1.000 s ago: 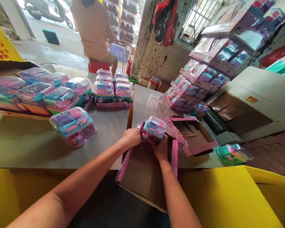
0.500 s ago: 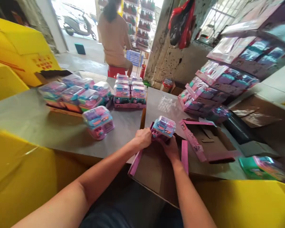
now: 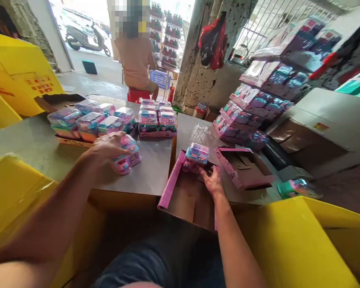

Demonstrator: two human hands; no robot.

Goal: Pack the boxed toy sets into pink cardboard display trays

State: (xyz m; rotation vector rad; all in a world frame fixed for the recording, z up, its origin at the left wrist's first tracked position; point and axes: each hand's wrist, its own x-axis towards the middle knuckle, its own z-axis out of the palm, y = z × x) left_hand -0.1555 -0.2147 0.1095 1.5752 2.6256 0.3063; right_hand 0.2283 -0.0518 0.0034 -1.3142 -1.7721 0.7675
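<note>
My left hand point(image 3: 110, 145) is at a pink and blue clear-lidded plastic case point(image 3: 129, 160) on the grey table. Its fingers are apart, over the case's left side and top; a firm grip does not show. A similar case point(image 3: 196, 156) sits inside the far end of an open cardboard display tray point(image 3: 180, 196) with pink edges. This tray lies in front of me, reaching over the table edge. At its right side, close to the case, my right hand point(image 3: 212, 181) has its fingers spread and holds nothing visible.
Filled trays of cases point(image 3: 157, 135) stand at the back left. To the right lie another cardboard tray point(image 3: 247, 172) and a green case point(image 3: 285, 189), with stacked packs point(image 3: 252, 96) behind. Yellow boxes point(image 3: 306, 240) flank me. A seated person point(image 3: 135, 60) is beyond the table.
My left hand has left the case in the tray and moved left to the case on the table. My right hand has drawn back from the tray's case, its fingers now spread.
</note>
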